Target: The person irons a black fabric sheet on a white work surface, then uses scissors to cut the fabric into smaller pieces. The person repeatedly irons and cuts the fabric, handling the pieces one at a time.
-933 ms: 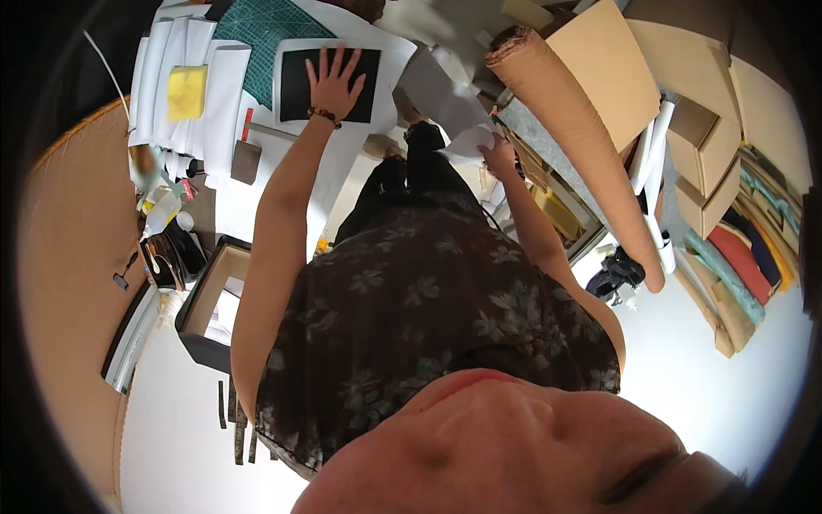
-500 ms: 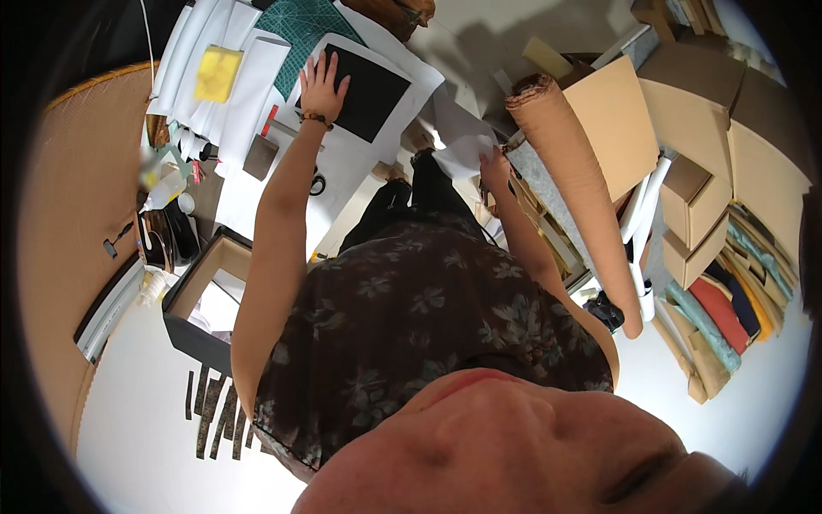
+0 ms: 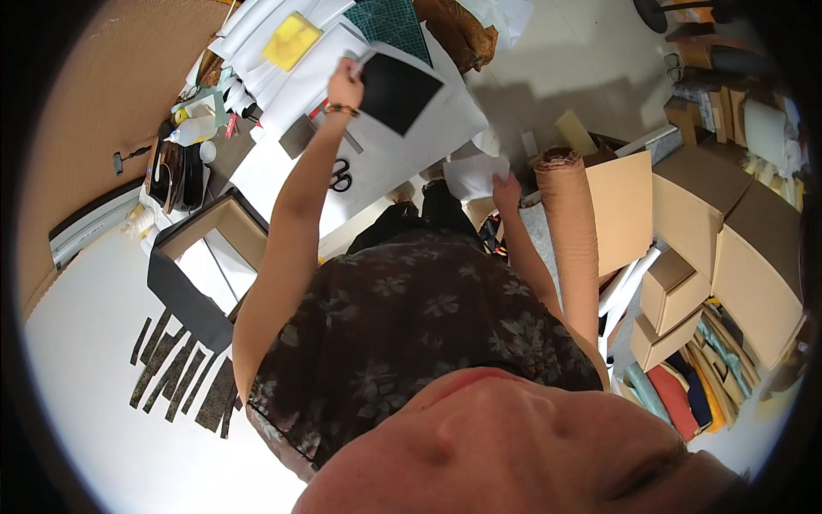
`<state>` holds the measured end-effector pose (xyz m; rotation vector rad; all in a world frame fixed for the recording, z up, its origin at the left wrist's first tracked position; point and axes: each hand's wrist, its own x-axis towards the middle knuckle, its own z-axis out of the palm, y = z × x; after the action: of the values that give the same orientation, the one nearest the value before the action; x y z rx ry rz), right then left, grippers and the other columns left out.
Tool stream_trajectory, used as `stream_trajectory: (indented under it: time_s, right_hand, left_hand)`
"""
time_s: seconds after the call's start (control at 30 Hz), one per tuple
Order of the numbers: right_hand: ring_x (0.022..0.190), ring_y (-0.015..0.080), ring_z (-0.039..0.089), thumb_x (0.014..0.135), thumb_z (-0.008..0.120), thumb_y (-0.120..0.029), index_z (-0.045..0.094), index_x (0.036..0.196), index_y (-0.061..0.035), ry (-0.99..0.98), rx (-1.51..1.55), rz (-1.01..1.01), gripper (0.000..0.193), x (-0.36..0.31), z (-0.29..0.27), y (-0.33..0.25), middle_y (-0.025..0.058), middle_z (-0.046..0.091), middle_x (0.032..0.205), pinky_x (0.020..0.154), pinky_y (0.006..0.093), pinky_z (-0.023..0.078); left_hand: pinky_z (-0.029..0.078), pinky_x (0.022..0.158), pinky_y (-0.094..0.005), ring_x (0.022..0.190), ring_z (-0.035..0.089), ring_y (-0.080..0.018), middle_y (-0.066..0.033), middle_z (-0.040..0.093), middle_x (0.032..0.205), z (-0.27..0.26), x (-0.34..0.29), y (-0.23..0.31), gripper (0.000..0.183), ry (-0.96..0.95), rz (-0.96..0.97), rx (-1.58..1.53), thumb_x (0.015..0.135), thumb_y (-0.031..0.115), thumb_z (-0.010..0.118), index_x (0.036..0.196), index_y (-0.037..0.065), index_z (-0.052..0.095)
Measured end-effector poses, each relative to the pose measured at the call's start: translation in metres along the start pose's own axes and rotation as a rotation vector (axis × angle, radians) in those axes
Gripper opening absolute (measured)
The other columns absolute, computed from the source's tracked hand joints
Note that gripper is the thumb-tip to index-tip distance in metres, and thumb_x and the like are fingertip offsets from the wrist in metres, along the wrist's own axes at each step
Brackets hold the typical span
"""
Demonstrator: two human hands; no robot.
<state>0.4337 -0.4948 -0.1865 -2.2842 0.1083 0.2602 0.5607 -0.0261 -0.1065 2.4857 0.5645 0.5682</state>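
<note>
On the left we see an open black box point(image 3: 184, 300), then a yellow block point(image 3: 293, 41). Next comes the left hand point(image 3: 344, 86), its fingers drawn together and clamped on the left edge of a black sheet point(image 3: 401, 92). This sheet lies just right of that hand, over the desk point(image 3: 267, 176); we see it set diagonally, one corner pointing toward the person, another to the right, with sides too alike for us to tell a long axis. Farther right, a white sheet point(image 3: 473, 176) extends leftward from the right hand point(image 3: 507, 190), its long axis roughly sideways; that hand is clamped on its right edge.
</note>
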Motion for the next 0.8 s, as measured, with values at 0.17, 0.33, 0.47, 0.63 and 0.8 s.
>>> stream_trajectory:
  time_s: [0.17, 0.33, 0.47, 0.63, 0.8]
  right_hand:
    - [0.092, 0.0462, 0.065, 0.088, 0.065, -0.028, 0.061, 0.113, 0.0024, 0.047, -0.102, 0.031, 0.040, 0.014, -0.012, -0.012, 0.0274, 0.067, 0.097, 0.079, 0.0520, 0.051]
    - [0.091, 0.0481, 0.064, 0.090, 0.058, -0.018, 0.057, 0.119, 0.0076, 0.176, -0.192, 0.142, 0.039, 0.039, -0.027, -0.042, 0.0329, 0.065, 0.097, 0.080, 0.0518, 0.051]
    - [0.095, 0.0473, 0.063, 0.093, 0.050, -0.009, 0.055, 0.115, 0.0100, 0.417, -0.044, 0.266, 0.030, 0.066, -0.016, -0.049, 0.0329, 0.064, 0.103, 0.082, 0.0501, 0.050]
    - [0.102, 0.0449, 0.061, 0.094, 0.046, -0.006, 0.054, 0.113, 0.0062, 0.714, 0.087, 0.463, 0.024, 0.155, -0.013, -0.066, 0.0300, 0.062, 0.110, 0.086, 0.0486, 0.049]
    - [0.113, 0.0425, 0.057, 0.086, 0.064, -0.010, 0.052, 0.124, 0.0049, 0.737, 0.268, 0.231, 0.042, 0.260, -0.042, -0.098, 0.0264, 0.055, 0.125, 0.098, 0.0475, 0.043]
  left_hand:
    - [0.052, 0.079, -0.0408, 0.087, 0.067, -0.0309, -0.0208, 0.069, 0.089, -0.086, 0.078, -0.088, 0.048, 0.407, -0.332, 0.077, 0.086, 0.036, 0.074, 0.103, -0.007, 0.059]
    - [0.046, 0.101, -0.0369, 0.117, 0.059, -0.0344, -0.0277, 0.057, 0.129, -0.129, 0.089, -0.088, 0.096, 0.261, -0.569, -0.292, 0.072, 0.040, 0.087, 0.133, -0.013, 0.035]
    - [0.044, 0.099, -0.0383, 0.114, 0.056, -0.0292, -0.0199, 0.059, 0.123, -0.132, 0.011, -0.079, 0.085, 0.367, -0.392, -0.251, 0.069, 0.028, 0.089, 0.132, -0.007, 0.044]
    - [0.050, 0.085, -0.0335, 0.099, 0.061, -0.0205, -0.0125, 0.061, 0.109, -0.186, -0.128, -0.047, 0.041, 0.592, -0.543, -0.280, 0.078, 0.006, 0.074, 0.115, -0.001, 0.056]
    - [0.051, 0.069, -0.0247, 0.084, 0.063, -0.0134, -0.0064, 0.065, 0.096, -0.230, -0.246, -0.002, 0.024, 0.584, -0.646, -0.401, 0.085, 0.001, 0.068, 0.108, 0.003, 0.061]
